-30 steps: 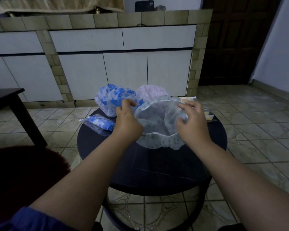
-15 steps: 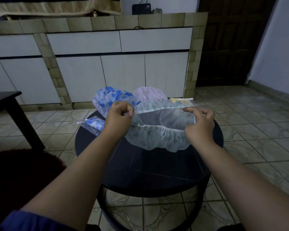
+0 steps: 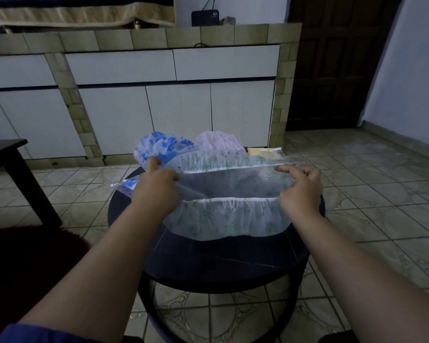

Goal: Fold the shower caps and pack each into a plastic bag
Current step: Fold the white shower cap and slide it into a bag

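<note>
Two hands are kept on one shower cap, the green-print cap [image 3: 229, 219], above the round dark table [image 3: 208, 263]. The cap's left end is gripped in the curled fingers of the left hand [image 3: 156, 188]; its right end is pinched by the right hand [image 3: 301, 191], thumb and fingers closed on the elastic rim. Compared with half a second ago, the hands are set wider apart and the cap is stretched flatter and longer, its opening pulled into a narrow slot. One second ago the cap was still bunched and rounded between the hands. Behind the held cap, at the table's far edge, the blue-print cap [image 3: 164, 146] and the pink cap [image 3: 214, 139] are unchanged. A packed bag [image 3: 126, 185] is seen at the table's left edge, partly hidden by the left hand. A yellow packet [image 3: 260, 151] lies at the table's far right.
</note>
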